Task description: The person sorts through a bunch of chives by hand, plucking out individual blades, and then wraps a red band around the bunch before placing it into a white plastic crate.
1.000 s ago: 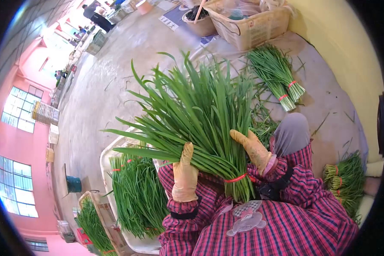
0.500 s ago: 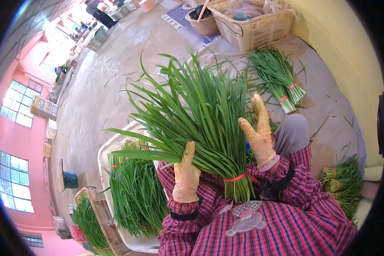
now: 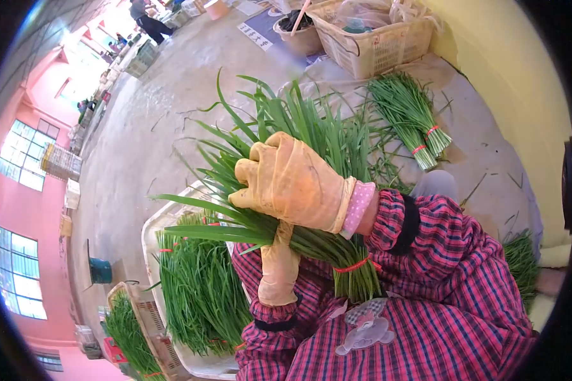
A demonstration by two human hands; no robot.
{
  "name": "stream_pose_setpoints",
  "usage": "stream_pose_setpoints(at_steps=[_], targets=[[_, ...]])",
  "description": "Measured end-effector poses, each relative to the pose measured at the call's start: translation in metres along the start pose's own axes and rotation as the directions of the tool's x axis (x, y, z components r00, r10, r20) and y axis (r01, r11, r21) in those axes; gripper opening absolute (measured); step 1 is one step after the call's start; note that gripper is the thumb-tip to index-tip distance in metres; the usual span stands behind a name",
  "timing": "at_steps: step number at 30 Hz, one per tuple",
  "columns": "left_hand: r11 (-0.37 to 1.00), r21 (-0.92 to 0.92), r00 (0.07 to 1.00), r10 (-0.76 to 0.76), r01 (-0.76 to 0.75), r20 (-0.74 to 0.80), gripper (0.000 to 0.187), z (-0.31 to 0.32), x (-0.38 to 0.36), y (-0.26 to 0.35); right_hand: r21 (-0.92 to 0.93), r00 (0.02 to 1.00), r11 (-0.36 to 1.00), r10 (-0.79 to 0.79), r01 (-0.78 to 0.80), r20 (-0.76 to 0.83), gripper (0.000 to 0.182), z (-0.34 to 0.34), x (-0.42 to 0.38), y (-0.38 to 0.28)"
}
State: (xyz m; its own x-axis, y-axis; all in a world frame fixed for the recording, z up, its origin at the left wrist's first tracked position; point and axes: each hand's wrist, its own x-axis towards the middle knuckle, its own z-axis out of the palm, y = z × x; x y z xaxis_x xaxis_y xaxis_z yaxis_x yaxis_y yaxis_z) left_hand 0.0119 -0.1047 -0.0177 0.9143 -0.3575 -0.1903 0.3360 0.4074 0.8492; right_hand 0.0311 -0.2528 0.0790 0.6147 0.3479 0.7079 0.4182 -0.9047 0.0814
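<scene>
A large bunch of green leafy stalks (image 3: 318, 124), tied near its base with a red band (image 3: 351, 267), leans against my plaid apron. My right hand (image 3: 292, 181), in a yellowish glove, lies across the front of the leaves with its fingers curled round some of them. Below it, my gloved left hand (image 3: 278, 270) holds the bunch from the left side; its fingertips are hidden behind the leaves and my right hand.
A white crate (image 3: 149, 244) of banded greens stands at the left, beside another basket (image 3: 160, 331). Two tied bunches (image 3: 405, 114) lie on the sheet at upper right, below a plastic basket (image 3: 381, 47). A person (image 3: 147, 20) stands far off.
My right hand has moved left from beside the bunch to across its front, and its fingers have closed on leaves. The view has shifted slightly.
</scene>
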Motion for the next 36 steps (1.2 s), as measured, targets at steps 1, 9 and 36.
stream_pose_setpoints(at_steps=[1,9,36], targets=[[0.997,-0.077,0.999,-0.026,0.024,-0.026,0.049,0.002,-0.001,0.002,-0.041,0.999,0.999,-0.029,0.031,0.034,0.007,-0.001,0.003,0.0],[1.0,-0.022,0.999,-0.007,0.006,-0.033,0.05,0.004,-0.003,0.002,-0.225,0.994,0.968,-0.113,0.108,-0.006,0.006,-0.002,0.008,0.001],[-0.137,0.805,0.647,0.524,-0.578,0.554,0.035,-0.056,-0.011,0.009,0.58,0.468,-0.5,0.342,-0.644,0.815,0.092,0.003,-0.188,-0.061]])
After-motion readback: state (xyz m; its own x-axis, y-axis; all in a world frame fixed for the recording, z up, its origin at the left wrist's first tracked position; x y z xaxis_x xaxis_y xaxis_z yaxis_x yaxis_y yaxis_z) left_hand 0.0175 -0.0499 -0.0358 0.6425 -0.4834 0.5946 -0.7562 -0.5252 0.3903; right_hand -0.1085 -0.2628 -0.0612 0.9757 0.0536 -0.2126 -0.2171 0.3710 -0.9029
